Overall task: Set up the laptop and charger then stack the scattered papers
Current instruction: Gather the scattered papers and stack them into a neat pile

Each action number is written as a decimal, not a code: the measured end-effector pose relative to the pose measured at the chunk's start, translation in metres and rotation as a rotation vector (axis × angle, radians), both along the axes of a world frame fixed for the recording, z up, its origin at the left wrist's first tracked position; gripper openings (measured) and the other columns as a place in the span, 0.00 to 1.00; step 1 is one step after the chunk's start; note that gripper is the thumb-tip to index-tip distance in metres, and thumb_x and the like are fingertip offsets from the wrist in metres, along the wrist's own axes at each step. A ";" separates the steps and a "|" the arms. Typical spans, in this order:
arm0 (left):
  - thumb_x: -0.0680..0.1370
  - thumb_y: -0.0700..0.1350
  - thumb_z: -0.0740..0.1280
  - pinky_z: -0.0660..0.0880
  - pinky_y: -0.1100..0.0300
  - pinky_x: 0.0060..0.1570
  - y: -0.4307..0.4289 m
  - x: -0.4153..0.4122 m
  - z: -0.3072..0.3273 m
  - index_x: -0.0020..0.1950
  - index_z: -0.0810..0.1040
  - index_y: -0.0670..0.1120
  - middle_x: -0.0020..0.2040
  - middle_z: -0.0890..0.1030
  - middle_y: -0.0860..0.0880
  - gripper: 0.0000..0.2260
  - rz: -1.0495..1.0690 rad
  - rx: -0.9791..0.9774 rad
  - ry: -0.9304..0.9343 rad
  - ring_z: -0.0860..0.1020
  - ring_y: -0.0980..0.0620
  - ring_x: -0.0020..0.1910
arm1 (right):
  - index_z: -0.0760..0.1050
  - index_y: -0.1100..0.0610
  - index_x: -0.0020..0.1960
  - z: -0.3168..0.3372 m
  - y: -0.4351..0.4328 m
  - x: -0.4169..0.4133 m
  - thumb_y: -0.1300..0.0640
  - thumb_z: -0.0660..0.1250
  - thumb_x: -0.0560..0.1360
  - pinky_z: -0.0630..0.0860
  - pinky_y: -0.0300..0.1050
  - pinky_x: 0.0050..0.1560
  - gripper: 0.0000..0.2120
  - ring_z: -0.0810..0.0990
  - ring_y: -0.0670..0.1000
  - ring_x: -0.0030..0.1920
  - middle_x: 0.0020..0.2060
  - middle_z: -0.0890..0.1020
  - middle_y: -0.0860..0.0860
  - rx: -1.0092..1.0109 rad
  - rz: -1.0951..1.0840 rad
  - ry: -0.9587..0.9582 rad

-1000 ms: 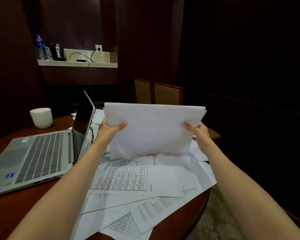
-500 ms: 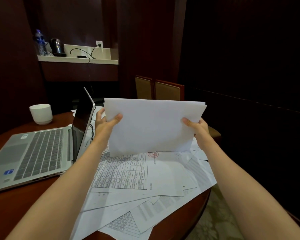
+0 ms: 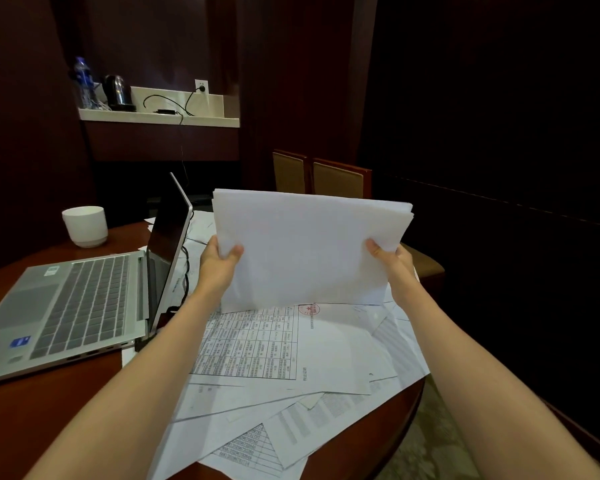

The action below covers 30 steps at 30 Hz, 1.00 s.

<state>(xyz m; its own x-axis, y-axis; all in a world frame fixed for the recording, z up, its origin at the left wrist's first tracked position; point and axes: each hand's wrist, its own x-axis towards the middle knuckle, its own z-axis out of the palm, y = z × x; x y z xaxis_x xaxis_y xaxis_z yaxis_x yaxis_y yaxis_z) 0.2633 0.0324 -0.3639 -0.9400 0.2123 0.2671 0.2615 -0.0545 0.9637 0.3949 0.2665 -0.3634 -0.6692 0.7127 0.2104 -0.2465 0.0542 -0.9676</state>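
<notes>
I hold a stack of white papers (image 3: 305,247) upright on its long edge, its lower edge resting on the loose sheets below. My left hand (image 3: 219,261) grips its left side and my right hand (image 3: 392,258) grips its right side. Scattered printed papers (image 3: 281,355) cover the right part of the round wooden table (image 3: 49,410). An open silver laptop (image 3: 77,306) sits at the left, screen edge toward the papers. A black charger cable (image 3: 185,268) runs down behind the screen, and a plug (image 3: 201,89) sits in the wall socket.
A white cup (image 3: 84,225) stands on the table behind the laptop. A shelf (image 3: 160,117) on the far wall carries a kettle (image 3: 116,91) and a water bottle (image 3: 83,81). Two chairs (image 3: 340,181) stand beyond the table. Carpeted floor lies at the lower right.
The held stack dipped down onto the loose sheets again after a slight lift; both hands kept their grip on its sides.
</notes>
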 end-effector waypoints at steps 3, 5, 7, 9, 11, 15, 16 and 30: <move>0.79 0.43 0.62 0.71 0.58 0.46 -0.002 -0.002 0.005 0.65 0.69 0.43 0.58 0.76 0.47 0.15 0.024 0.046 -0.003 0.75 0.51 0.53 | 0.73 0.57 0.57 0.010 -0.001 0.001 0.53 0.66 0.76 0.75 0.48 0.51 0.12 0.77 0.54 0.52 0.51 0.78 0.52 0.009 -0.011 0.023; 0.78 0.46 0.65 0.71 0.58 0.46 -0.002 -0.002 0.009 0.66 0.67 0.45 0.57 0.75 0.49 0.18 0.018 0.072 0.000 0.75 0.51 0.53 | 0.73 0.56 0.57 0.013 -0.004 0.000 0.52 0.66 0.76 0.77 0.44 0.47 0.12 0.78 0.52 0.50 0.51 0.79 0.52 0.018 -0.004 0.035; 0.76 0.48 0.67 0.71 0.55 0.49 -0.002 -0.001 0.010 0.67 0.64 0.46 0.58 0.74 0.49 0.22 0.013 0.111 -0.012 0.75 0.50 0.53 | 0.72 0.56 0.56 0.012 -0.008 0.000 0.52 0.67 0.75 0.75 0.40 0.41 0.12 0.78 0.50 0.46 0.49 0.79 0.50 0.018 -0.010 0.039; 0.76 0.48 0.68 0.72 0.54 0.49 -0.001 -0.001 0.015 0.68 0.61 0.46 0.59 0.73 0.48 0.25 0.017 0.173 -0.011 0.75 0.49 0.54 | 0.71 0.56 0.58 0.013 -0.009 0.000 0.53 0.68 0.75 0.74 0.39 0.39 0.14 0.78 0.49 0.46 0.50 0.78 0.50 0.008 -0.040 0.064; 0.75 0.47 0.68 0.74 0.56 0.48 0.000 -0.002 0.025 0.69 0.60 0.46 0.60 0.72 0.48 0.26 0.033 0.213 0.017 0.74 0.49 0.54 | 0.69 0.58 0.61 0.020 -0.009 -0.003 0.54 0.68 0.75 0.75 0.40 0.40 0.17 0.78 0.50 0.46 0.51 0.77 0.51 0.019 -0.082 0.086; 0.76 0.44 0.68 0.74 0.57 0.50 0.007 -0.006 0.047 0.65 0.67 0.43 0.57 0.74 0.47 0.20 0.124 0.247 0.071 0.75 0.50 0.54 | 0.69 0.60 0.63 0.040 -0.011 -0.011 0.61 0.63 0.78 0.75 0.44 0.46 0.15 0.76 0.51 0.50 0.53 0.76 0.53 0.148 -0.127 0.041; 0.77 0.43 0.66 0.74 0.57 0.49 0.009 -0.006 0.050 0.64 0.69 0.42 0.55 0.75 0.47 0.17 0.152 0.236 0.074 0.75 0.50 0.53 | 0.69 0.61 0.63 0.043 -0.012 -0.013 0.62 0.62 0.78 0.74 0.46 0.48 0.14 0.76 0.51 0.51 0.53 0.76 0.53 0.173 -0.132 0.031; 0.79 0.42 0.62 0.71 0.55 0.52 0.009 -0.001 0.021 0.66 0.70 0.42 0.60 0.76 0.45 0.15 0.055 0.032 -0.018 0.74 0.46 0.58 | 0.73 0.63 0.63 -0.014 -0.006 -0.001 0.58 0.64 0.78 0.74 0.43 0.49 0.15 0.77 0.56 0.56 0.57 0.78 0.57 0.032 -0.048 -0.250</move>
<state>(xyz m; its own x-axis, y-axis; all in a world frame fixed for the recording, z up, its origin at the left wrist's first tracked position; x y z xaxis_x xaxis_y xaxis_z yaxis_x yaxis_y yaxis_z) 0.2623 0.0410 -0.3434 -0.9547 0.1521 0.2556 0.2474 -0.0711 0.9663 0.3940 0.2603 -0.3775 -0.6691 0.7402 0.0654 0.0037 0.0914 -0.9958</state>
